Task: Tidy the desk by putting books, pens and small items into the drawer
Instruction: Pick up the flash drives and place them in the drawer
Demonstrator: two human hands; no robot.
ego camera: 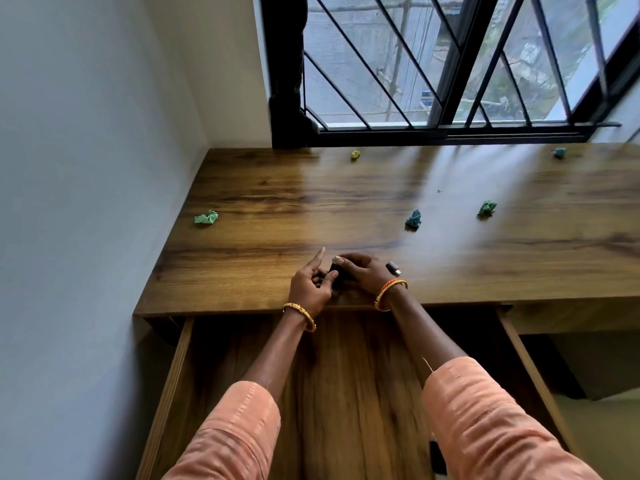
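Gripping a small dark item (335, 270) together at frame centre, the left hand (310, 287) and right hand (360, 271) hover above the open drawer (180, 368), while five crumpled paper bits (206, 217) remain scattered across the desk (277, 195).

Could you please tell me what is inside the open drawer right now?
The drawer shows mostly bare wooden floor. A small dark item lies near its right side, partly hidden by the right sleeve. Both forearms cover the middle, so anything beneath them cannot be seen.
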